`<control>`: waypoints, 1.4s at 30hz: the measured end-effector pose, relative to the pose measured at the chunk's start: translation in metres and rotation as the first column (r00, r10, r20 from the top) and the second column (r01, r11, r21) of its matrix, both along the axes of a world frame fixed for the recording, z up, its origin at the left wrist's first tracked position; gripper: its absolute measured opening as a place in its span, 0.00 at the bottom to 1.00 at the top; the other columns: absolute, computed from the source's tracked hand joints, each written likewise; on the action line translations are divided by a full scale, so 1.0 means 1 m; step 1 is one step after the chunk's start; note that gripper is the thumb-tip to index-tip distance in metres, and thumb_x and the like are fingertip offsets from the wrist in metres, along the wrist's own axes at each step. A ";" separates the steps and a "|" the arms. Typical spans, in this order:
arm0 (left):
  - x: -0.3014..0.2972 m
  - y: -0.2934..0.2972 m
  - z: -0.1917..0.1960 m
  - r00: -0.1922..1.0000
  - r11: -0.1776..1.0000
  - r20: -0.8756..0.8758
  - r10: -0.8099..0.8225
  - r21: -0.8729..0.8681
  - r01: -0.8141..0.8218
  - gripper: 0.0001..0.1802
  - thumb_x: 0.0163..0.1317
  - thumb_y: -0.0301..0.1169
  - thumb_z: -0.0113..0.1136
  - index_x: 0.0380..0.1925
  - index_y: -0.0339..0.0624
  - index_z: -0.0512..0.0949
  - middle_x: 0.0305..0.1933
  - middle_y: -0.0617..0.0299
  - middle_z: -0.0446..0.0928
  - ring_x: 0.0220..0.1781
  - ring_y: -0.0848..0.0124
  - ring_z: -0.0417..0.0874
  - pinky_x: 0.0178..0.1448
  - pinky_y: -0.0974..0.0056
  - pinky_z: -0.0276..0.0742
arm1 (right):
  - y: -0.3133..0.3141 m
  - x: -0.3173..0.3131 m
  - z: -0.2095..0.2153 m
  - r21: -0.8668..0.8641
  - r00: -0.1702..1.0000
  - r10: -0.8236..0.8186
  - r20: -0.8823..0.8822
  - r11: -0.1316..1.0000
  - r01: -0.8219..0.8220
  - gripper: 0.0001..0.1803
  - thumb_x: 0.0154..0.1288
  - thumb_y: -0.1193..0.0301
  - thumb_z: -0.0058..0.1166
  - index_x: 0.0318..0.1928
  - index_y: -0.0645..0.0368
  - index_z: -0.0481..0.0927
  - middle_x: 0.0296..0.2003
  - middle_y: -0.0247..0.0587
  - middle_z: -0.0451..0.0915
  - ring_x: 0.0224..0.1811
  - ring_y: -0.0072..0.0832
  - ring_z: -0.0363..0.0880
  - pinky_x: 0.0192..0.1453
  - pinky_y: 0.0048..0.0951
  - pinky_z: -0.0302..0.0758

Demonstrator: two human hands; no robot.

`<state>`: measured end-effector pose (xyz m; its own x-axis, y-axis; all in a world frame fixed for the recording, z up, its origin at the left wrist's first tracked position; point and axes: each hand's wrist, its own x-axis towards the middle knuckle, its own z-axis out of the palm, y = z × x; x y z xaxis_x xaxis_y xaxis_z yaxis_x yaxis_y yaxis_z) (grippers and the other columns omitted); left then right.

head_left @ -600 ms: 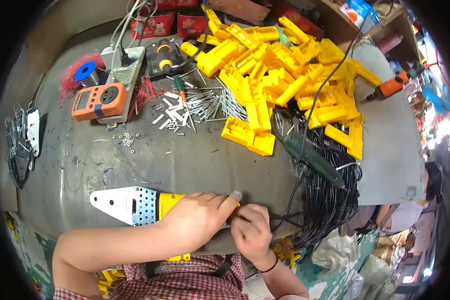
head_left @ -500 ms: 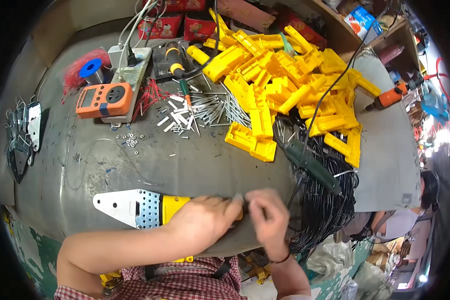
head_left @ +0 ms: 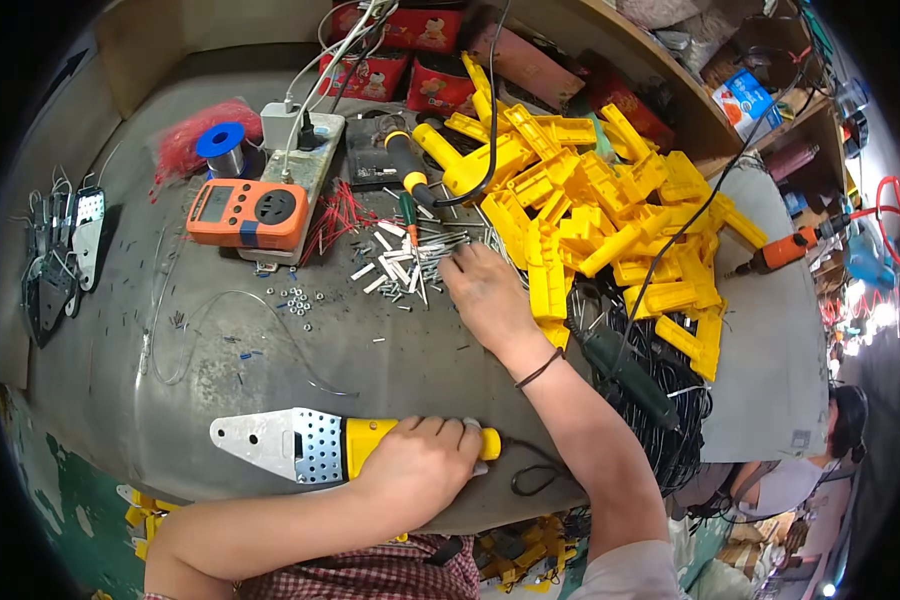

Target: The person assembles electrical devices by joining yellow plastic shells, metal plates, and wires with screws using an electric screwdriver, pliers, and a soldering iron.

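Note:
A yellow-handled pipe welding iron (head_left: pixel 368 440) lies along the near edge of the bench, its pointed silver plate (head_left: pixel 255 440) and perforated metal guard to the left. My left hand (head_left: pixel 422 460) is wrapped over its handle. From the handle's right end a black cord (head_left: pixel 535 470) loops out. My right hand (head_left: pixel 488 297) reaches across to a heap of screws (head_left: pixel 435 258) and white sleeves (head_left: pixel 395 265). Its fingers are curled down at the heap's right side; what they pinch, if anything, is hidden. A green-handled screwdriver (head_left: pixel 408 210) rests in the heap just beyond.
Yellow plastic handle shells (head_left: pixel 610 220) are piled at the back right, beside a dark green power tool (head_left: pixel 630 375) and black cables (head_left: pixel 670 450). An orange meter (head_left: pixel 248 213), solder spool (head_left: pixel 220 150), soldering iron (head_left: pixel 405 160) and loose nuts (head_left: pixel 298 302) are further left. An orange drill (head_left: pixel 785 250) lies right.
My right hand has left the welding iron's right end and gone forward to the screw heap. My left hand stays on the handle. The view has shifted, moving the bench right and down.

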<state>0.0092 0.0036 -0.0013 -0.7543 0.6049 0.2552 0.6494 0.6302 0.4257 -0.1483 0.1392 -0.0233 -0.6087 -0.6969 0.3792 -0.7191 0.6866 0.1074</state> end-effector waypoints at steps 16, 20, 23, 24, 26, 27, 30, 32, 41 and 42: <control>-0.065 -0.035 0.015 0.925 0.938 0.351 0.147 0.246 -0.243 0.10 0.51 0.27 0.60 0.35 0.37 0.76 0.34 0.50 0.78 0.38 0.53 0.79 0.44 0.58 0.74 | 0.018 -0.002 0.029 -0.385 0.925 -0.132 0.357 0.881 0.274 0.08 0.60 0.73 0.53 0.38 0.64 0.74 0.27 0.46 0.79 0.29 0.39 0.80 0.35 0.32 0.75; -0.101 -0.016 0.005 0.982 0.967 0.119 0.148 0.193 -0.169 0.11 0.48 0.23 0.57 0.34 0.38 0.73 0.31 0.50 0.76 0.37 0.53 0.78 0.42 0.56 0.73 | 0.025 0.010 0.056 -0.725 0.756 0.188 0.628 0.494 0.480 0.09 0.62 0.77 0.49 0.42 0.66 0.74 0.25 0.43 0.79 0.27 0.24 0.80 0.31 0.23 0.75; -0.130 0.000 -0.021 0.985 0.993 -0.132 0.112 -0.015 -0.115 0.10 0.49 0.24 0.53 0.34 0.40 0.70 0.29 0.52 0.75 0.37 0.55 0.78 0.41 0.57 0.72 | 0.028 0.064 0.079 -0.731 0.631 0.372 0.681 0.305 0.610 0.08 0.65 0.75 0.47 0.42 0.68 0.72 0.34 0.45 0.78 0.27 0.26 0.78 0.32 0.24 0.76; -0.137 0.003 -0.026 0.965 0.983 -0.259 0.051 -0.156 -0.094 0.09 0.50 0.25 0.52 0.34 0.42 0.69 0.29 0.54 0.74 0.36 0.57 0.77 0.41 0.58 0.72 | 0.028 0.092 0.081 -0.712 0.598 0.393 0.699 0.304 0.633 0.09 0.66 0.74 0.47 0.43 0.67 0.72 0.34 0.44 0.78 0.28 0.27 0.79 0.32 0.25 0.76; -0.143 0.007 -0.026 0.952 0.969 -0.306 0.001 -0.236 -0.077 0.08 0.51 0.26 0.50 0.33 0.42 0.68 0.30 0.55 0.74 0.37 0.58 0.77 0.42 0.59 0.72 | 0.031 0.152 0.070 -0.647 0.518 0.388 0.762 0.443 0.621 0.11 0.65 0.72 0.50 0.44 0.66 0.72 0.34 0.44 0.79 0.28 0.29 0.79 0.31 0.27 0.76; -0.142 0.009 -0.023 0.933 0.949 -0.358 -0.045 -0.308 -0.072 0.07 0.52 0.26 0.49 0.32 0.43 0.68 0.31 0.55 0.74 0.37 0.60 0.77 0.42 0.60 0.72 | 0.032 0.179 0.063 -0.592 0.479 0.355 0.802 0.570 0.569 0.12 0.63 0.72 0.52 0.45 0.65 0.73 0.33 0.43 0.79 0.27 0.31 0.80 0.31 0.27 0.76; -0.120 0.003 0.005 0.993 0.996 -0.118 0.028 -0.082 -0.038 0.14 0.50 0.22 0.52 0.40 0.37 0.69 0.35 0.54 0.73 0.36 0.57 0.79 0.39 0.56 0.75 | 0.032 0.220 0.030 -0.514 0.642 0.181 0.745 0.769 0.380 0.12 0.58 0.74 0.56 0.43 0.61 0.76 0.32 0.41 0.78 0.28 0.35 0.79 0.31 0.28 0.76; -0.093 -0.011 0.035 1.000 0.998 -0.011 0.007 -0.070 -0.008 0.17 0.50 0.21 0.53 0.43 0.36 0.69 0.36 0.54 0.74 0.36 0.58 0.79 0.39 0.57 0.76 | 0.029 0.233 0.005 -0.426 0.717 -0.069 0.693 0.763 0.486 0.10 0.53 0.74 0.59 0.38 0.58 0.78 0.30 0.40 0.77 0.29 0.35 0.78 0.31 0.29 0.75; -0.039 -0.051 0.028 0.766 0.972 0.642 0.036 0.156 -0.176 0.24 0.45 0.15 0.56 0.47 0.33 0.72 0.40 0.53 0.78 0.43 0.64 0.81 0.49 0.63 0.76 | -0.004 0.216 0.007 -0.559 0.838 -0.018 0.546 0.737 0.380 0.10 0.51 0.74 0.55 0.37 0.59 0.77 0.31 0.36 0.72 0.34 0.32 0.76 0.36 0.29 0.75; -0.035 -0.052 0.022 0.761 0.974 0.647 0.033 0.150 -0.170 0.24 0.45 0.15 0.56 0.47 0.33 0.72 0.40 0.53 0.78 0.43 0.64 0.81 0.49 0.63 0.76 | -0.005 0.215 0.008 -0.578 0.847 0.011 0.532 0.736 0.354 0.11 0.50 0.74 0.54 0.37 0.60 0.77 0.32 0.37 0.72 0.35 0.33 0.75 0.37 0.29 0.75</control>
